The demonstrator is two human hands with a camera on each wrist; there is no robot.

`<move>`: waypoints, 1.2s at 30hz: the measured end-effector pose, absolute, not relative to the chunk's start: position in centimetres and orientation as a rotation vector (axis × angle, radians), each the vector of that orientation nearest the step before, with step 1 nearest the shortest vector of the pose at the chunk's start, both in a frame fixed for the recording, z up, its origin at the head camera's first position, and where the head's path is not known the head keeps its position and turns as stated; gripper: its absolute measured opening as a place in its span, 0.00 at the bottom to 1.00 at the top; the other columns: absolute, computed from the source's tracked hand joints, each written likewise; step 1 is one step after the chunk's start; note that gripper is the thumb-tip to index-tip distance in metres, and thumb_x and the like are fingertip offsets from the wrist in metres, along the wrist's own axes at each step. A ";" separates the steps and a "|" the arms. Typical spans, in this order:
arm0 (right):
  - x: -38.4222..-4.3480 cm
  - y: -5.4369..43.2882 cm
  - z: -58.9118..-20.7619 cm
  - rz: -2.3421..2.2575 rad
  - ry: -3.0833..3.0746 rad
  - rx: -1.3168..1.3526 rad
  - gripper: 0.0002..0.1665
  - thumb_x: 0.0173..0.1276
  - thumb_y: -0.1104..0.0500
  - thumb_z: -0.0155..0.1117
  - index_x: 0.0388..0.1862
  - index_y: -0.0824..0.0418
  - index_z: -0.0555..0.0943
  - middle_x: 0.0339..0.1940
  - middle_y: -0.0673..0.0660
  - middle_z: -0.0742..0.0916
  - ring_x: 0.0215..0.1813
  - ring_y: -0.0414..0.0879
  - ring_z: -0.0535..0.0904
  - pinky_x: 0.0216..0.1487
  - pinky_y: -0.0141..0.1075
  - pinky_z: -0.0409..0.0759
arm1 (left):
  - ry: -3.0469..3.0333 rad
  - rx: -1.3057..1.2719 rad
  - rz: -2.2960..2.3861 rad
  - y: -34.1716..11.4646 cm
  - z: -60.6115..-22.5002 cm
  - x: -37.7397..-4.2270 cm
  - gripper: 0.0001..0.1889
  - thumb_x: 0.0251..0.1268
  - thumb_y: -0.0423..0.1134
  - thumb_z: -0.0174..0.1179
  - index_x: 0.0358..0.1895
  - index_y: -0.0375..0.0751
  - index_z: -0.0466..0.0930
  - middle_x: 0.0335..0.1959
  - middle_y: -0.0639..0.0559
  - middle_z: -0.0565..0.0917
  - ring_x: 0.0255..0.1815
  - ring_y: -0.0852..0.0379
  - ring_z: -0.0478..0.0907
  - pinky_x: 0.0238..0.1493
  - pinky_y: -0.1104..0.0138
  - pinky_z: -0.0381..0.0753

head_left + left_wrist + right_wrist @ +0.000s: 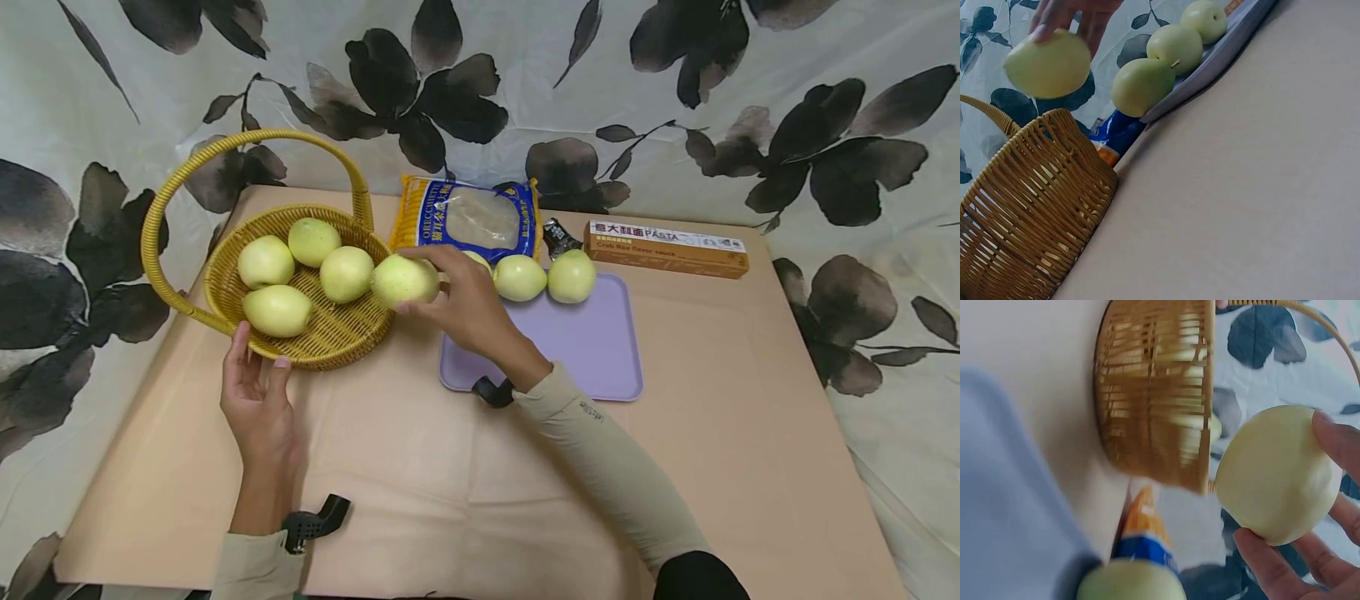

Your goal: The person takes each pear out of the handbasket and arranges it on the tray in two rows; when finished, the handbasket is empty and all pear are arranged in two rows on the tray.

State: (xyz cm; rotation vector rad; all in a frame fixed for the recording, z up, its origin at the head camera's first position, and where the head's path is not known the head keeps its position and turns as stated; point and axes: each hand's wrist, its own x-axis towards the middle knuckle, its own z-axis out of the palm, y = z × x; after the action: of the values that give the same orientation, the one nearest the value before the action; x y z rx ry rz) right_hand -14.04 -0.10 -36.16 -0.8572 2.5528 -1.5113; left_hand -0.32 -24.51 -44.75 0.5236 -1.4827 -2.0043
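Note:
My right hand (468, 304) pinches a pale green pear (406, 282) between thumb and fingers, at the right rim of the yellow wicker basket (337, 354). In the right wrist view this pear (1279, 475) is held beside the basket's rim, above the table. Several similar pears (277, 311) lie inside the basket. My left hand (258, 408) touches the basket's near side by the handle's base, fingers fairly straight and thumb apart. Three more pears (520, 277) sit along the far edge of a lilac tray (577, 350), one partly hidden behind my right hand.
Behind the tray lies a yellow and blue pasta bag (480, 218). A small black packet (558, 239) and a brown pasta box (667, 248) lie to its right. The basket's tall handle (153, 242) arches up at the left. Flower-patterned cloth (555, 108) hangs behind the table.

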 end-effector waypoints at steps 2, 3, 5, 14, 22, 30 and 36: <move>-14.1 1.1 -36.3 -1.555 2.563 -0.830 0.38 0.60 0.58 0.85 0.70 0.50 0.82 0.70 0.53 0.83 0.71 0.46 0.79 0.61 0.35 0.88 | -1.477 0.521 -2.009 -24.5 -44.7 -0.3 0.36 0.73 0.18 0.56 0.81 0.43 0.66 0.86 0.50 0.59 0.86 0.48 0.58 0.75 0.71 0.74; -14.2 1.7 -36.3 -1.578 2.564 -0.811 0.38 0.60 0.59 0.85 0.70 0.50 0.82 0.70 0.53 0.83 0.71 0.47 0.79 0.61 0.37 0.88 | -1.474 0.518 -2.011 -24.5 -44.7 -0.3 0.36 0.73 0.18 0.56 0.81 0.43 0.66 0.86 0.50 0.59 0.86 0.48 0.58 0.75 0.71 0.74; -14.2 3.0 -36.3 -1.622 2.575 -0.776 0.39 0.59 0.60 0.86 0.70 0.50 0.82 0.70 0.55 0.83 0.70 0.49 0.81 0.61 0.40 0.89 | -1.471 0.508 -2.011 -24.5 -44.6 -0.4 0.36 0.73 0.18 0.56 0.81 0.42 0.66 0.86 0.49 0.58 0.86 0.48 0.58 0.75 0.71 0.74; -15.0 9.0 -36.6 -1.722 2.704 -0.587 0.39 0.57 0.60 0.87 0.68 0.51 0.83 0.69 0.54 0.84 0.65 0.51 0.83 0.62 0.46 0.89 | -1.468 0.480 -2.011 -24.4 -44.6 -0.4 0.36 0.72 0.17 0.55 0.81 0.41 0.65 0.86 0.47 0.58 0.86 0.47 0.56 0.74 0.73 0.75; -15.8 14.2 -36.7 -1.693 2.854 -0.391 0.39 0.58 0.59 0.87 0.70 0.50 0.83 0.69 0.52 0.85 0.66 0.51 0.83 0.62 0.53 0.89 | -1.478 0.489 -2.013 -24.4 -44.6 -0.2 0.36 0.73 0.18 0.56 0.81 0.42 0.65 0.86 0.49 0.58 0.86 0.48 0.56 0.76 0.71 0.73; -16.5 18.8 -37.6 -1.636 2.913 -0.156 0.38 0.63 0.60 0.82 0.73 0.51 0.80 0.70 0.55 0.84 0.67 0.55 0.83 0.62 0.46 0.89 | -1.474 0.486 -2.012 -24.5 -44.7 -0.2 0.36 0.72 0.17 0.56 0.81 0.41 0.65 0.86 0.47 0.57 0.86 0.48 0.56 0.77 0.70 0.72; -16.9 21.3 -38.5 -1.601 2.866 0.020 0.40 0.70 0.55 0.78 0.78 0.49 0.74 0.70 0.58 0.80 0.66 0.54 0.81 0.62 0.36 0.87 | -1.472 0.490 -2.009 -24.5 -44.8 -0.3 0.35 0.72 0.18 0.56 0.81 0.41 0.65 0.86 0.48 0.58 0.86 0.48 0.57 0.74 0.73 0.74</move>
State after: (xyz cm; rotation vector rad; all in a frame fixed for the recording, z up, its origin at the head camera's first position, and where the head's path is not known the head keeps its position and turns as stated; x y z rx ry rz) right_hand -16.88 21.35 -38.46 0.0199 2.8660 -1.6013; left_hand -0.29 -24.45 -44.76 0.4898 -1.4716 -2.0092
